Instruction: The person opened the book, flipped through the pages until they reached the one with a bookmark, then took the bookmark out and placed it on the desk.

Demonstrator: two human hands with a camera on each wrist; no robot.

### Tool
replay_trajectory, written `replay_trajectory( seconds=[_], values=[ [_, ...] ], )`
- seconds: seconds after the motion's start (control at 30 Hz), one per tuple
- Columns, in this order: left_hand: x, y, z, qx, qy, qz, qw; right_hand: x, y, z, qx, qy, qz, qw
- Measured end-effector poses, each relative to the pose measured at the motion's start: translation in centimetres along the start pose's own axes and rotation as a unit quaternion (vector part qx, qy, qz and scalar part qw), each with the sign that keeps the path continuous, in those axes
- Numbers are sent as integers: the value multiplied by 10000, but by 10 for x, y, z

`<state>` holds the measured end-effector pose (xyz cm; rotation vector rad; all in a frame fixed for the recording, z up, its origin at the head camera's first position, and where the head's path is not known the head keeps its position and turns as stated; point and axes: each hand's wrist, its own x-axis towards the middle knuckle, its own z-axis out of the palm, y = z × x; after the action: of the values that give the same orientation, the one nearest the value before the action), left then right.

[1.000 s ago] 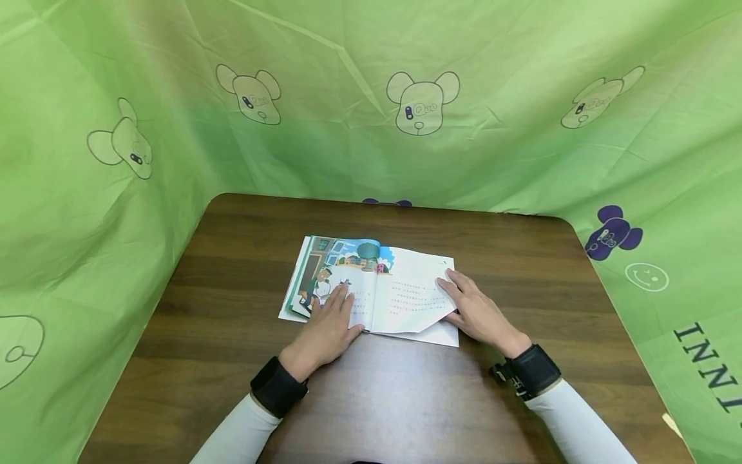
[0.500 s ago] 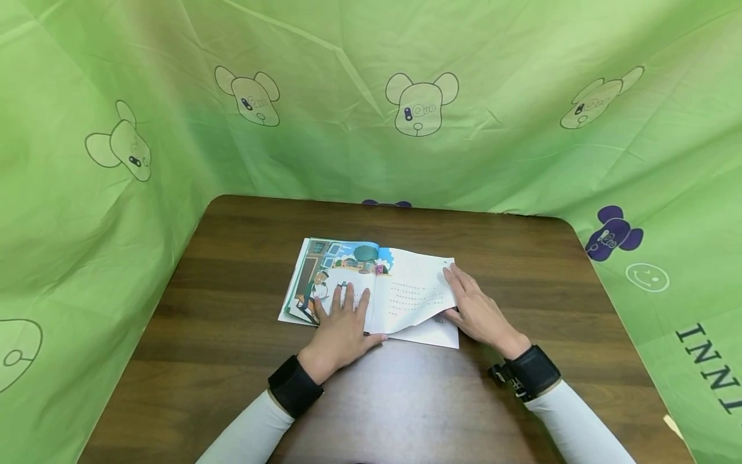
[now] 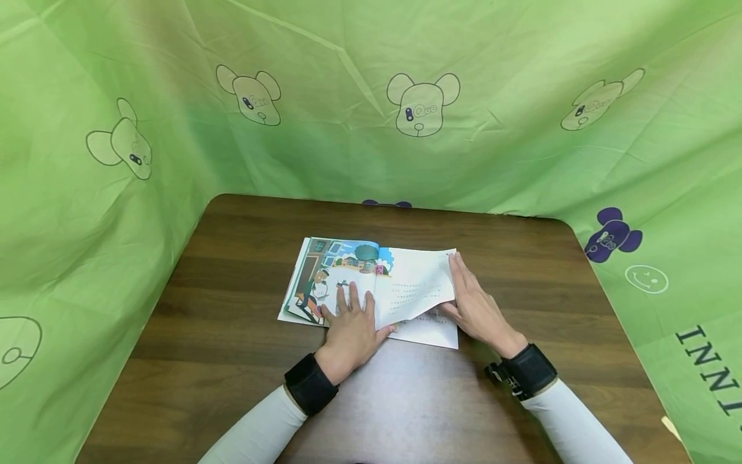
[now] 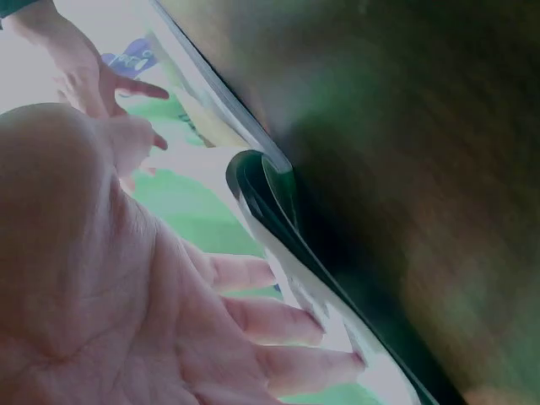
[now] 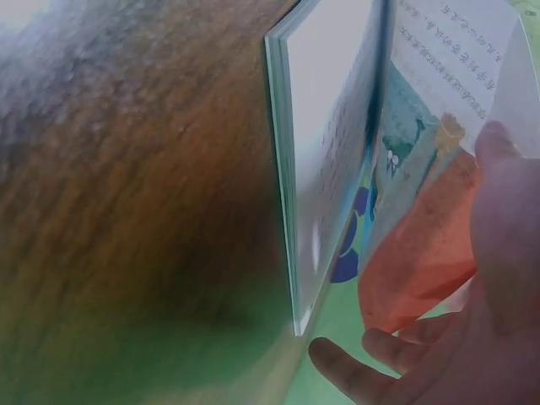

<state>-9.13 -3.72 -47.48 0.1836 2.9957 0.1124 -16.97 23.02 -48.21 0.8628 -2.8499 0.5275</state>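
Observation:
An open picture book lies on the wooden table, showing a coloured street scene on the left and printed text on the right. My left hand rests with spread, straight fingers on the left page, its thumb reaching over the bottom of the fold. My right hand holds the outer edge of the right-hand page, which is lifted, its lower corner bent up. In the right wrist view the thumb touches the page's underside, which bears a red and teal picture. Another text page shows beneath.
The brown table has rounded far corners. A green curtain printed with bear heads hangs close around its back and sides. A small pale piece sits at the right edge. Black straps circle both wrists.
My left hand has slid right across the left page towards the fold, its fingers spreading. My right hand has raised the right page's edge further, uncovering more of the page below.

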Motion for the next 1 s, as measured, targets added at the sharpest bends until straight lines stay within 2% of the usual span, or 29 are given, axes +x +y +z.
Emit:
replay_trajectory(
  seconds=[0.17, 0.3, 0.53, 0.73, 0.87, 1.0],
  values=[
    [1, 2, 2, -152, 332, 77, 9993, 4, -3, 2, 214, 134, 161, 9996],
    [1, 2, 3, -261, 649, 35, 9975, 6, -4, 3, 282, 59, 331, 9990],
    [3, 5, 4, -347, 779, -110, 9963, 5, -3, 5, 446, 9, 458, 9980],
    [7, 6, 4, -353, 1274, -89, 9912, 1, -5, 6, 383, -157, 548, 9976],
    [11, 4, 3, -453, 1160, -222, 9920, -1, -8, 8, 322, -359, 418, 9980],
    [12, -5, 2, -784, 1093, -408, 9901, -4, -9, 10, 268, -497, 100, 9984]
  ],
)
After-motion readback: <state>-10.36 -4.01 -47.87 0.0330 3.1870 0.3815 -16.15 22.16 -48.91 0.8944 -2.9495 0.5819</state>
